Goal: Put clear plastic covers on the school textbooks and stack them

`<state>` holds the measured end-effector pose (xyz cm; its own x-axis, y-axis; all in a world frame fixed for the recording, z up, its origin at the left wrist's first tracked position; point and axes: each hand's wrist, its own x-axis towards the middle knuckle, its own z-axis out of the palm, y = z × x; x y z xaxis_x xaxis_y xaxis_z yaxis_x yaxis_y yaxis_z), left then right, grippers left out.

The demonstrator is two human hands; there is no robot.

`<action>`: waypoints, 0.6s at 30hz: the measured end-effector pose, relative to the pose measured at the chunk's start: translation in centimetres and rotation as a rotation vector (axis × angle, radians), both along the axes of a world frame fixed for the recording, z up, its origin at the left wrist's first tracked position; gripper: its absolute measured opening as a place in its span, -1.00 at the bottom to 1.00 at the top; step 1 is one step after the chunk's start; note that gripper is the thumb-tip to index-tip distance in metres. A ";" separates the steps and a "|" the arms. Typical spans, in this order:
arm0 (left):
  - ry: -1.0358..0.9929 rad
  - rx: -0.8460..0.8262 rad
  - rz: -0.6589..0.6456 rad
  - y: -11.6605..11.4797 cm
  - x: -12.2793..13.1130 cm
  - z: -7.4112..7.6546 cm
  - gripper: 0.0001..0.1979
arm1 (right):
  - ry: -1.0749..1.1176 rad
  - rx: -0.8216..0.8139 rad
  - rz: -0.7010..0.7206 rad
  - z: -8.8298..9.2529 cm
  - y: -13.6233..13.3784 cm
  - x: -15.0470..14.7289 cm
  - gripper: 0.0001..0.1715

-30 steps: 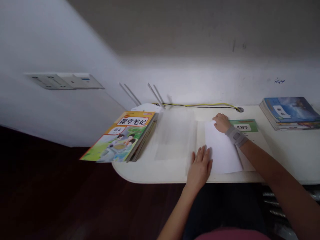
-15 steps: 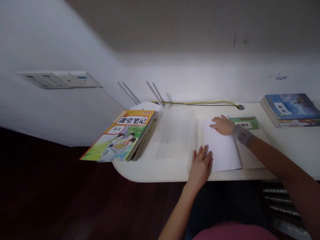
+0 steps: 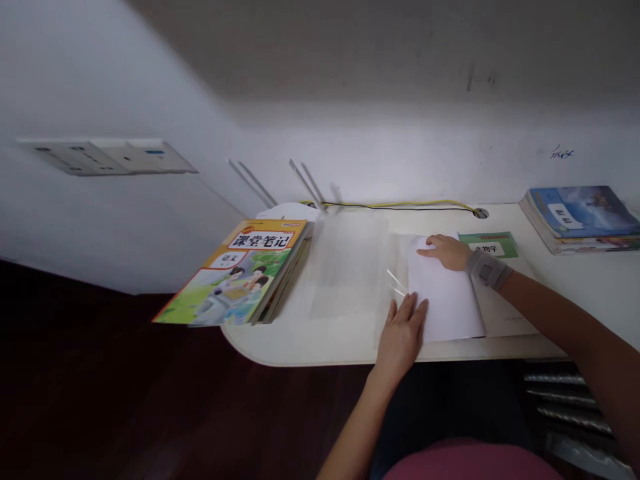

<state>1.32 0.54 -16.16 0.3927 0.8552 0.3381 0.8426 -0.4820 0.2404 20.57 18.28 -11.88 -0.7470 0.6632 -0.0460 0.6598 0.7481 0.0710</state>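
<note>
A book with a green-topped cover (image 3: 505,293) lies on the white desk (image 3: 300,347) in front of me. A white sheet or opened book cover (image 3: 445,300) covers its left part, and I cannot tell which. Clear plastic film (image 3: 399,267) shows along the sheet's left edge, with a bright glint on it. My left hand (image 3: 403,330) rests flat at the sheet's lower left, fingers apart, over the film. Near the sheet's top edge lies my right hand (image 3: 447,252), a grey band on its wrist, with its fingers spread on the paper.
More clear plastic sheets (image 3: 347,273) lie to the left. A stack of books (image 3: 235,273) with a colourful cover juts past the desk's left end. Blue-covered books (image 3: 583,213) are piled at the right. Thin antennas (image 3: 305,180) and a yellow cable (image 3: 400,203) sit by the wall.
My right hand's fingers have drawn slightly closer together at the sheet's top. A glint now shows on the film near my left hand, which has barely moved. The view has shifted a little.
</note>
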 end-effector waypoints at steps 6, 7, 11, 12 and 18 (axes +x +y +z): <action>0.055 0.013 0.005 -0.2 0.0 0.2 -0.61 | -0.030 0.079 -0.056 0.4 -1.2 -1.2 -0.36; 0.061 0.011 0.005 -0.2 0.0 0.3 -0.62 | -0.032 0.091 -0.086 0.4 -1.4 -1.6 -0.37; 0.067 0.001 0.028 -0.4 0.1 0.6 -0.65 | -0.047 0.164 -0.258 -0.1 -1.5 -3.2 -0.42; 0.068 -0.004 0.032 -0.5 0.1 0.7 -0.65 | -0.060 0.180 -0.292 -0.2 -1.4 -3.5 -0.42; 0.064 -0.009 0.043 -0.4 0.1 0.6 -0.65 | -0.114 0.165 -0.272 -0.1 -0.7 -4.2 -0.39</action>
<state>1.41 0.10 -15.51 0.3764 0.8746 0.3055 0.8762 -0.4432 0.1893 16.38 17.59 -12.03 -0.5375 0.8432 0.0056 0.8148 0.5177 0.2611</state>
